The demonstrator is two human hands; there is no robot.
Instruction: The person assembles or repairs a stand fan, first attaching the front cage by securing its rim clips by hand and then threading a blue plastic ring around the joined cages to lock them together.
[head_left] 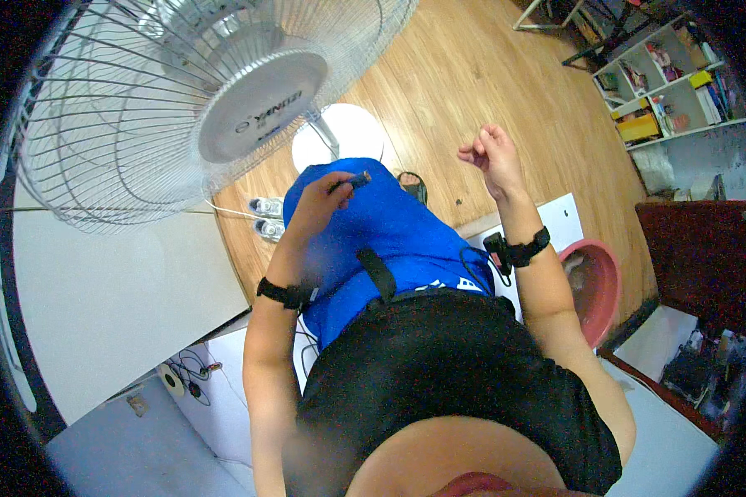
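1. Wood-plank floor [427, 83]; standing fan [261, 108] at upper left; shelf unit [675, 87] with books, upper right.
2. Small dark piece [360, 179]: one, short and stubby, held over the blue garment [410, 236] on the person's lap; exact kind too small to tell.
3. Hands: two, well apart. Left hand [317, 203] pinches the piece between thumb and fingers; right hand [492, 157] is raised, fingers curled. Whether those close on anything, I cannot tell.
4. Handling, by my estimate: light, probably stiff, easily dropped; best gripped by its protruding end.
5. Edges and room: fan at left, pale panel [124, 298] below it, pink basin [607, 286] beyond the right forearm; open air between the hands offers the freest movement.
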